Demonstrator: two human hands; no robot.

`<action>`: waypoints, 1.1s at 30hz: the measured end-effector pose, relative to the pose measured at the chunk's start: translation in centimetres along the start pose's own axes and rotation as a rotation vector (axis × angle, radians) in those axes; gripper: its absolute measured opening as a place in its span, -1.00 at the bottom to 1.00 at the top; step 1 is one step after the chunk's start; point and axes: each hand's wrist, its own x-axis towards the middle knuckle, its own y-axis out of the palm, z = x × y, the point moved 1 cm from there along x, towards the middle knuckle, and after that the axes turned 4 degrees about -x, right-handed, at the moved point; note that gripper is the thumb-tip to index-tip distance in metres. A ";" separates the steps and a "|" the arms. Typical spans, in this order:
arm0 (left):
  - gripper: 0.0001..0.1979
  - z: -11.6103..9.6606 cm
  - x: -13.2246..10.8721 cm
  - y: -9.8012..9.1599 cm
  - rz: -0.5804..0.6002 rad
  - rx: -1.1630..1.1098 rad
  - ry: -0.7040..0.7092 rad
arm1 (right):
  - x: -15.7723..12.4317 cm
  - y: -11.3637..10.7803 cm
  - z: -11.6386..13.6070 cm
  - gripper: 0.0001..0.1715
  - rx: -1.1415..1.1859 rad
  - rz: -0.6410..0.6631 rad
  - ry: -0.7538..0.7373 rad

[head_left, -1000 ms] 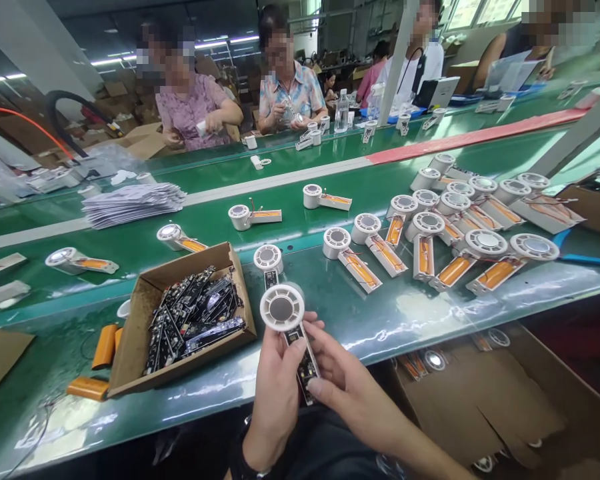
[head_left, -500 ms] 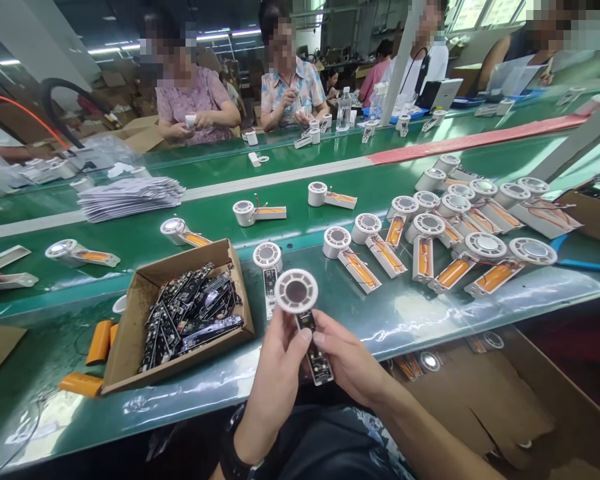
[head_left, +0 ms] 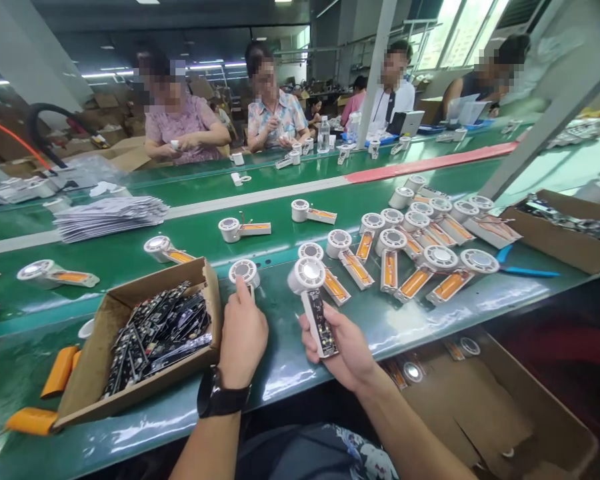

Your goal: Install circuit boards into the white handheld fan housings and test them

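Observation:
My right hand (head_left: 343, 343) is closed around the handle of a white handheld fan (head_left: 310, 273), tilted up, with its round head at the top. A black circuit board (head_left: 320, 320) lies in the open handle. To its left, my left hand (head_left: 244, 337) is closed over the handle of a second white fan (head_left: 244, 272) on the bench, index finger at its round head. That handle is mostly hidden by the hand. Beside my left wrist stands a cardboard box (head_left: 140, 397) of loose black circuit boards (head_left: 155, 333).
Several white fans with orange batteries (head_left: 403, 257) lie at the right, near blue-handled pliers (head_left: 527, 271). More lie along the green belt (head_left: 275, 260). Orange batteries (head_left: 59, 372) rest left of the box. A larger carton (head_left: 500, 400) sits below the bench edge. Co-workers (head_left: 275, 113) sit opposite.
My left hand has let go of the first fan and moved left onto the second one. My right hand keeps the first fan, its head now turned slightly. The view has shifted.

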 end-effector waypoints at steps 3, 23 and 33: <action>-0.24 0.4 -1.0 0.6 -0.025 -0.134 -0.038 | -0.7 -0.2 0.1 -0.77 -0.028 -0.017 -0.028; -0.73 -0.5 -5.4 -0.5 0.094 -1.187 -0.517 | -1.6 0.3 -1.5 -0.65 -0.084 0.040 -0.008; -0.63 -0.8 -7.0 0.1 -0.025 -1.582 -0.598 | -1.4 1.3 -1.7 -0.73 -0.080 0.055 -0.024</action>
